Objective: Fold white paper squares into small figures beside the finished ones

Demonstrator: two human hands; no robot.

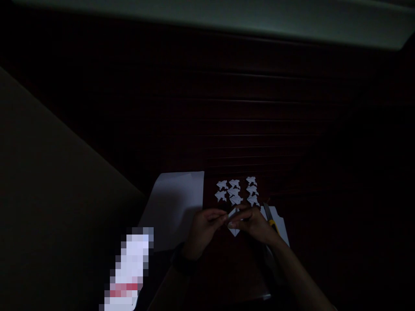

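Between my two hands is a small piece of folded white paper (235, 231), its pointed lower corner hanging toward me. My left hand (204, 229), with a dark band at the wrist, pinches its left edge between thumb and fingers. From the other side, my right hand (256, 224) grips the upper and right part, its thumb and fingers covering some of the folds. Just beyond the hands, several small folded paper figures (234, 192) lie in three columns on the dark tabletop (227, 272). Dim light hides the finer creases.
Large white paper sheets (175, 198) lie to the left. At right, a utility knife (271, 221) with yellow on its handle rests over white paper (281, 222), close to my right forearm. A bright pixelated object (129, 268) is at lower left. Dark slatted panelling (240, 101) rises behind.
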